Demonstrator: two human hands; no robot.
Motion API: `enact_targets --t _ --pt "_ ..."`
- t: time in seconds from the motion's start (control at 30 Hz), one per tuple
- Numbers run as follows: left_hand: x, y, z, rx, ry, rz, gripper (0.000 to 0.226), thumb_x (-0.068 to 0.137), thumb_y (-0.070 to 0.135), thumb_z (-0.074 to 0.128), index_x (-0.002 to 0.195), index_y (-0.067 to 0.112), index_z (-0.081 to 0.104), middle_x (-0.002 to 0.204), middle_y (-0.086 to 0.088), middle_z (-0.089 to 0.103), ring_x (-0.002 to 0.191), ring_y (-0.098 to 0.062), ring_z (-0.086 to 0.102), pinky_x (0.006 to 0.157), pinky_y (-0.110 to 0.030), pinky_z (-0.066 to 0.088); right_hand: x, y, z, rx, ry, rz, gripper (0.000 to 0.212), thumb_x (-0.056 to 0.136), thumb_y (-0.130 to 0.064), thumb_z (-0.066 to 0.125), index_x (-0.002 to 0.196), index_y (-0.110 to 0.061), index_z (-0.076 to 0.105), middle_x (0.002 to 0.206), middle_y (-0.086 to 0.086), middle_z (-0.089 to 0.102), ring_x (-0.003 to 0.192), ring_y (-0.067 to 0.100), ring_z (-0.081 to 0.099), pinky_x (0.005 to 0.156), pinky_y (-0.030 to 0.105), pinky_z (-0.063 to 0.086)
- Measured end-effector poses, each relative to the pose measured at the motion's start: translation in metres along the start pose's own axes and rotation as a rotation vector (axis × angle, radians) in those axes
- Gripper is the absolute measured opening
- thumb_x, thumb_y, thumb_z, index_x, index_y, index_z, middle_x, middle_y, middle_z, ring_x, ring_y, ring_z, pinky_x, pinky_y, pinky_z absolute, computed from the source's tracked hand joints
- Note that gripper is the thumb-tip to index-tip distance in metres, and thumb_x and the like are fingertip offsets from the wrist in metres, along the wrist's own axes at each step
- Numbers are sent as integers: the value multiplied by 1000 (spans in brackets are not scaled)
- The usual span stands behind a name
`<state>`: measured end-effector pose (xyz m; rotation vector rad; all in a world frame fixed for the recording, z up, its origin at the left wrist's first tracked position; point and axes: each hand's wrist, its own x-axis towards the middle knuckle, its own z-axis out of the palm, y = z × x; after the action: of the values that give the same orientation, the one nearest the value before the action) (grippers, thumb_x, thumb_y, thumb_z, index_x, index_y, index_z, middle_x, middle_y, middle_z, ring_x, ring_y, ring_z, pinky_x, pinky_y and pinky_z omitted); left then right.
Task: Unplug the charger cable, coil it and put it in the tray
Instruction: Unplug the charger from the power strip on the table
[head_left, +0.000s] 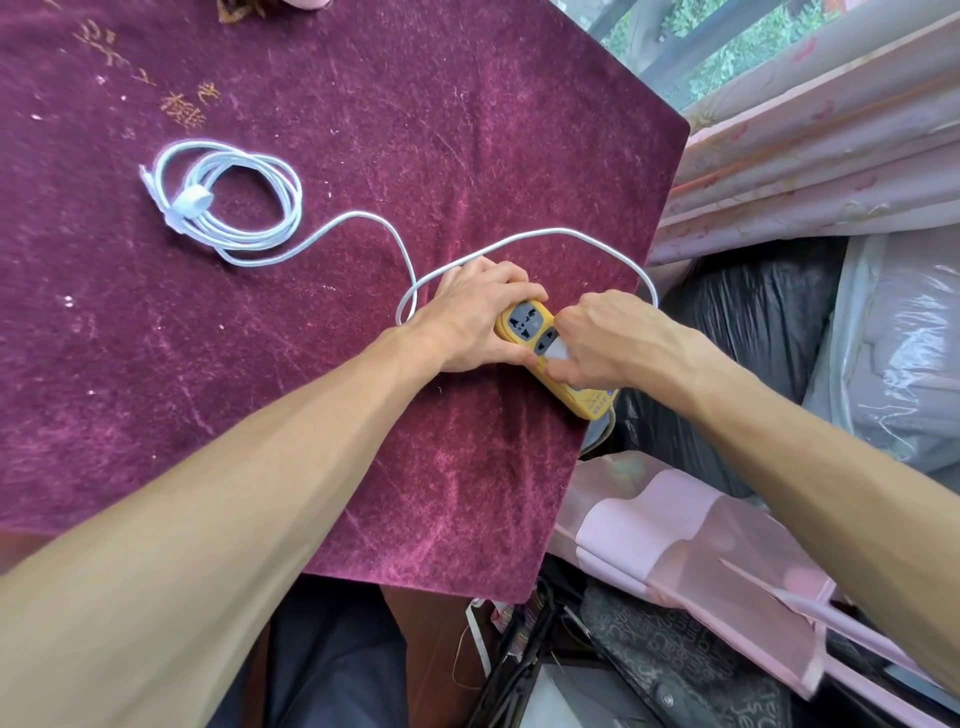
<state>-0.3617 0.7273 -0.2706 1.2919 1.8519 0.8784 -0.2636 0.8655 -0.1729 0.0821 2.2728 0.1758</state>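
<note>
A yellow power strip (524, 322) lies near the right edge of the table. My left hand (467, 317) presses down on its far end and grips it. My right hand (608, 338) pinches the white charger plug (557, 352) that sits in the strip's second socket. The white charger cable (363, 218) runs from behind my hands in a loop across the cloth to a loose coil (228, 202) at the upper left, held by a white strap. No tray is in view.
The table wears a dark red velvet cloth (311, 389). Pink curtains (805, 156) hang at the right. Black and clear plastic bags (779, 312) and other clutter fill the floor beside the table's right edge.
</note>
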Motion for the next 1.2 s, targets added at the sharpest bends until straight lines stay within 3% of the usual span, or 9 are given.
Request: enact_targets --t 0.13,0.5,0.63,0.73,0.87,0.97,1.03,1.1,1.2 --pt "0 0 1 1 -5 0 70 75 62 76 136 35 58 131 11 52 122 -17 37 106 -34 21 0 1 0 -9 -7 1 55 95 -58 54 63 -15 38 60 -2 37 62 24 49 60 36 39" --pt "0 1 -2 10 -16 4 69 76 61 76 138 35 58 132 11 52 122 -18 37 107 -35 23 0 -3 -3 9 -28 27 49 95 -58 55 77 -12 48 61 -1 35 67 27 52 61 36 40" --pt "1 0 -1 -1 -10 3 69 76 61 77 137 35 58 132 12 52 122 -17 37 105 -32 20 -4 3 -12 57 -59 33 49 89 -58 52 69 -14 51 61 -2 44 66 27 55 60 36 42" --pt "1 2 -3 -16 -16 -15 71 75 59 78 138 34 58 134 11 52 122 -15 37 107 -33 23 -19 9 -19 150 -33 50 50 81 -65 45 75 -18 63 64 -3 51 68 29 56 59 34 39" --pt "-12 34 -20 24 -109 -140 80 84 44 78 154 28 42 154 2 42 143 -19 31 119 -35 21 -59 -4 -33 340 -19 99 43 86 -67 65 86 -25 56 73 -6 54 73 25 58 58 34 37" --pt "-54 80 -40 -265 -91 -294 71 97 16 64 159 26 31 163 -1 34 150 -18 27 124 -35 23 -104 -27 -52 648 48 116 34 86 -67 67 88 -37 52 72 -10 56 66 18 58 52 29 37" --pt "-100 108 -59 -610 -69 -470 52 101 10 55 151 20 46 146 -6 58 131 -18 56 111 -33 46 -135 -49 -61 768 122 122 47 83 -76 59 96 -31 61 74 -8 62 67 13 60 58 34 47" --pt "-151 137 -90 -949 -79 -676 35 105 19 53 139 11 59 116 -14 76 99 -23 75 85 -33 62 -172 -73 -73 896 204 97 54 84 -82 54 104 -33 64 82 -7 71 74 10 67 69 38 56" --pt "-229 187 -143 -1188 -123 -786 48 94 52 63 118 12 74 106 -23 77 80 -28 76 66 -36 63 -227 -112 -102 1070 290 43 46 86 -79 59 111 -41 61 85 -14 72 76 6 66 74 37 58"
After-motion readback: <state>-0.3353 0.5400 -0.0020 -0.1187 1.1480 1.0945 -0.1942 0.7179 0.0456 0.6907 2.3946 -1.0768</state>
